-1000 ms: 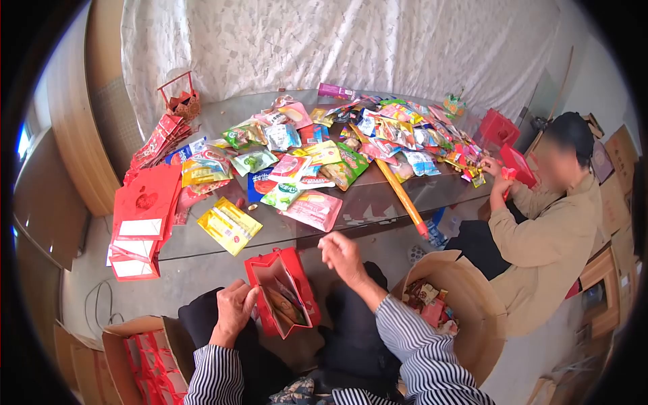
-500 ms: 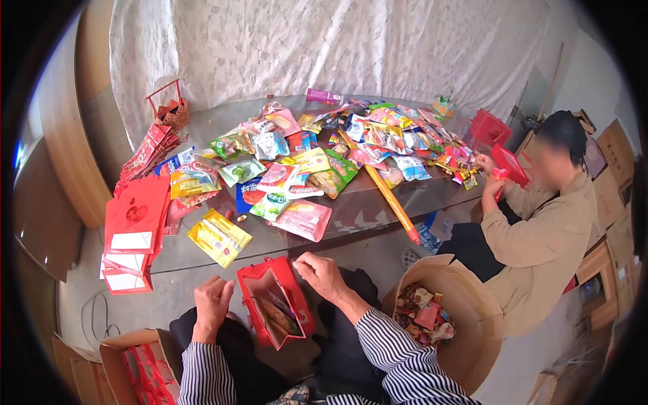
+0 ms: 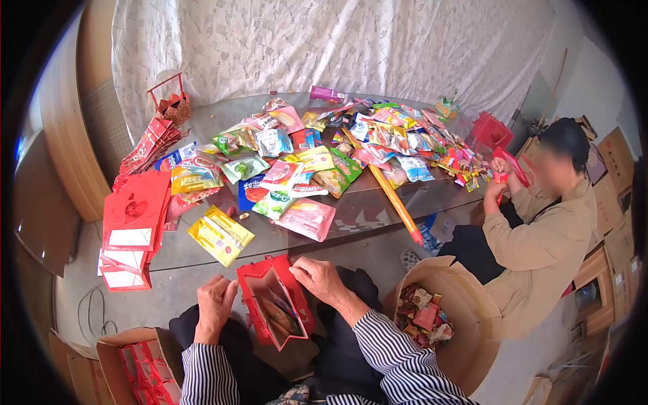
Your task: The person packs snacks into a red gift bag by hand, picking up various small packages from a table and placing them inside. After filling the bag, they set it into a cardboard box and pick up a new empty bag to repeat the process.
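Open red gift bag [image 3: 303, 307], lower centre
Light, even tension should keep it uncreased; left hand [image 3: 214, 305] and right hand [image 3: 325, 279] curl narrowly beside it, grip unclear.

Gray glass-topped table [image 3: 361, 212], heaped colorful snack packets [image 3: 290, 158], orange tube [image 3: 395, 204], flat red bags [image 3: 135, 219]

One head camera is looking forward and steeply down from the person's own head, close above the lap and both hands [image 3: 320, 278]. Its wide, round-edged view is facing across the worktop [image 3: 351, 214] to the patterned curtain [image 3: 331, 44] behind, and it is showing the co-worker [image 3: 547, 229] at the right side.
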### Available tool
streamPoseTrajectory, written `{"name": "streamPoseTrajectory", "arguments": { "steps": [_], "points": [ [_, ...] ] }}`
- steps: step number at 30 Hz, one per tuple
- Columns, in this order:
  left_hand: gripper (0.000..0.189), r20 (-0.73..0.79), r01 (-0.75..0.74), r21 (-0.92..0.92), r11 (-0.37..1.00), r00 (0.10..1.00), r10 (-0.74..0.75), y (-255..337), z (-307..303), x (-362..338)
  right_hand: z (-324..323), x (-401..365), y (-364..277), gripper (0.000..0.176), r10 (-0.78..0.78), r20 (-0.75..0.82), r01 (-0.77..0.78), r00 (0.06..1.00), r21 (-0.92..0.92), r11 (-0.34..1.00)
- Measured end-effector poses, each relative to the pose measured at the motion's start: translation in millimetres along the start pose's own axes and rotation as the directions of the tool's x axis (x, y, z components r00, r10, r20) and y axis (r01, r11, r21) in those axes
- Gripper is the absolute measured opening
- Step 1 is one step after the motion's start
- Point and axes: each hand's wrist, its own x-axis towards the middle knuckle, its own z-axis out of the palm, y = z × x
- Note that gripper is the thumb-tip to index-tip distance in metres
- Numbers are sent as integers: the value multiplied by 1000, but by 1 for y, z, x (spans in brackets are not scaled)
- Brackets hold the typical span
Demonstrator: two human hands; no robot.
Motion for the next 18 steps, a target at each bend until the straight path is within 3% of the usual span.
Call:
{"name": "streamPoseTrajectory", "arguments": {
  "steps": [5,7,8,11,13,17,18],
  "points": [
    [28,-18,23,-21,1000,1000,-23,-1,0,0,-1,0,-4,13,14,3,-14,1000,12,1000],
    [27,-17,17,-8,1000,1000,-17,-2,1,1,-5,2,-2,11,-36,-98,40,995,33,999],
    [27,-14,15,2,1000,1000,-15,-4,0,1,-16,4,0,10,9,-120,-5,993,33,999],
    [26,-4,-11,16,1000,1000,11,-8,3,0,-77,18,20,20,-136,-287,47,948,-296,954],
    [28,-4,10,5,1000,1000,-10,-6,2,2,-127,18,40,27,-65,-365,-83,929,-374,924],
    [31,-15,29,-29,999,999,-30,-10,6,4,-201,-5,96,54,39,-314,-278,949,-768,577],
    [31,-14,29,-28,999,999,-29,-10,7,4,-207,-8,102,56,144,-309,-333,940,-747,575]
  ]
}}
